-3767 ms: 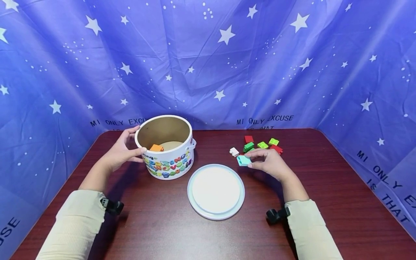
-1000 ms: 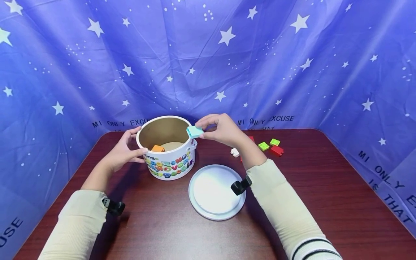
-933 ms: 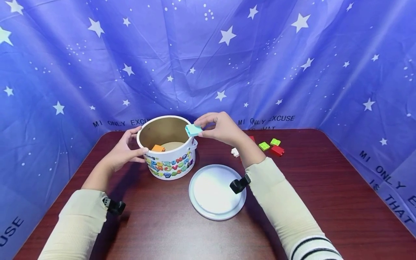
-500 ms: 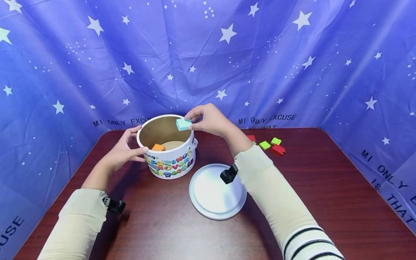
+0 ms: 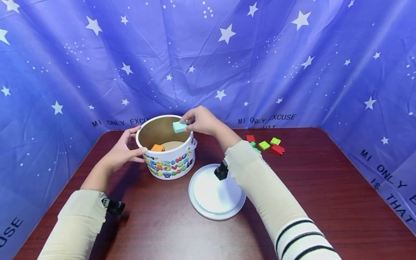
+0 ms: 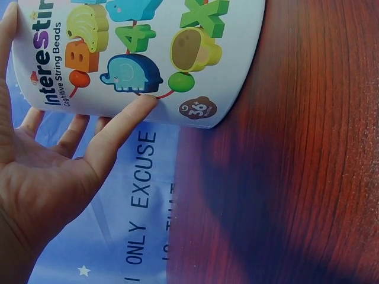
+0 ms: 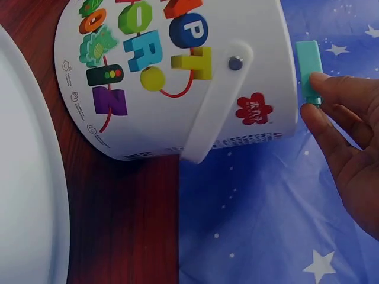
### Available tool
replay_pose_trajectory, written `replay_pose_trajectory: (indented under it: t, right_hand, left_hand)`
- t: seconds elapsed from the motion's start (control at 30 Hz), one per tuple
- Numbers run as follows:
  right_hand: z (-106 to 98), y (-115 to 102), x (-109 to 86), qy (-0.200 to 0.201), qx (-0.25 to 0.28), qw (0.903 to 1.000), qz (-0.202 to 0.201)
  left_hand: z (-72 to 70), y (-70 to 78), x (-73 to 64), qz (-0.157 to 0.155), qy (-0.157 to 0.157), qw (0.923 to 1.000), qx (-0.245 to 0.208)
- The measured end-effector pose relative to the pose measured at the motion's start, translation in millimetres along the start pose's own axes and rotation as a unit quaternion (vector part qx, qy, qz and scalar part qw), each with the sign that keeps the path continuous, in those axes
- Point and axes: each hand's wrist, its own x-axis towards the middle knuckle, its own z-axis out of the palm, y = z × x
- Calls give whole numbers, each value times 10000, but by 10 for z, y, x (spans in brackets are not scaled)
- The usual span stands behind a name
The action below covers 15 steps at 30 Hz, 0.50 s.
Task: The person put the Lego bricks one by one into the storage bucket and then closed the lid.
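Note:
A white bucket (image 5: 169, 164) with colourful letter pictures stands at the left, its top uncovered. My left hand (image 5: 123, 146) holds its left side, with the thumb at the front rim and fingers spread toward the back; part of the fingers is hidden behind the bucket in the left wrist view. Over the bucket's opening, near the right rim, my right hand (image 5: 203, 121) pinches a light turquoise toy brick (image 5: 179, 126) between thumb and fingers. Inside the bucket an orange toy brick (image 5: 157, 148) shows on the pale bottom.
A round white lid (image 5: 216, 193) lies on the brown table (image 5: 156, 224) before the bucket, partly under the right forearm. Loose bricks lie at the right: two lime ones (image 5: 264, 145), red ones (image 5: 277, 149) and green pieces half hidden by the sleeve. A starry blue cloth (image 5: 208, 54) hangs behind.
My right hand has picked the turquoise brick off the table pile and carried it left, from beside the rim to over the bucket's opening. The left hand has kept its hold.

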Motion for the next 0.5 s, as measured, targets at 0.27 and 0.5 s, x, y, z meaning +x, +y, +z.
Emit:
replay_pose_trajectory:
  t: [0.27, 0.5]
  right_hand:
    - [91, 95, 0, 242, 773, 9967, 47]
    - [138, 149, -47, 577, 1198, 9910, -115]
  left_hand:
    - [6, -17, 9, 14, -18, 10000, -25]
    - [9, -8, 2, 4, -9, 10000, -41]
